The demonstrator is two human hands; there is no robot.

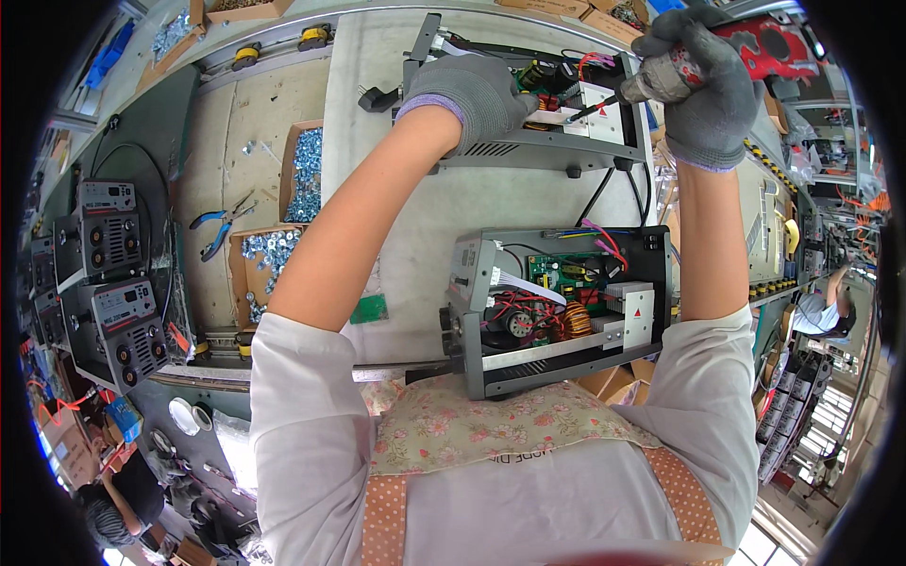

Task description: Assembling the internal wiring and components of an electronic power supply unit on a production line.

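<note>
My right hand [708,94], in a grey glove, is closed round a red power screwdriver [769,49]. Its long bit [595,109] points left, its tip by a white panel and metal strip inside the far open welding machine [528,151]. Over the front part of this machine lies my gloved left hand [467,94], fingers bent down into the housing; what they grip is hidden. Green circuit boards, coils and red wires show beside it. Nearer me stands a second open welding machine [562,311], with a copper coil [578,319] and red wires inside.
At left are boxes of small metal screws [304,174] and nuts [269,255], with blue-handled pliers [223,228] between. A green card [369,308] lies on the worktop [396,217]. Finished-looking machines [123,325] stand further left. A black plug [377,99] lies by the far machine.
</note>
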